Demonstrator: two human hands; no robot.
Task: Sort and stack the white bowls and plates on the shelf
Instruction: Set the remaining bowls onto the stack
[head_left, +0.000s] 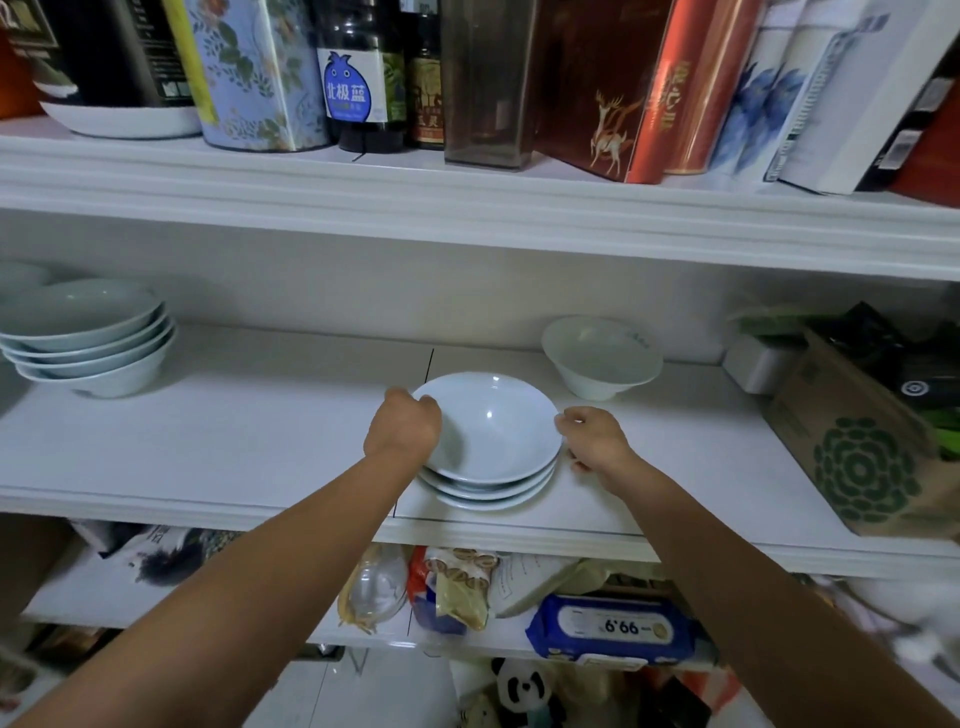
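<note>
A stack of three shallow white bowls (493, 447) sits near the front of the middle shelf (234, 431). My left hand (404, 426) grips the stack's left rim, fingers curled over the edge. My right hand (592, 439) holds the right rim with thumb and fingers. A second stack of several shallow white bowls (85, 335) stands at the far left of the same shelf. A single deeper white bowl (602, 356) stands upright behind and to the right of the held stack.
A cardboard box with a green pattern (857, 447) and a small white box (753, 364) fill the shelf's right end. The shelf above (467, 202) carries bottles, tins and boxes. The shelf below holds bags, a glass jar and a blue wipes pack (613, 626).
</note>
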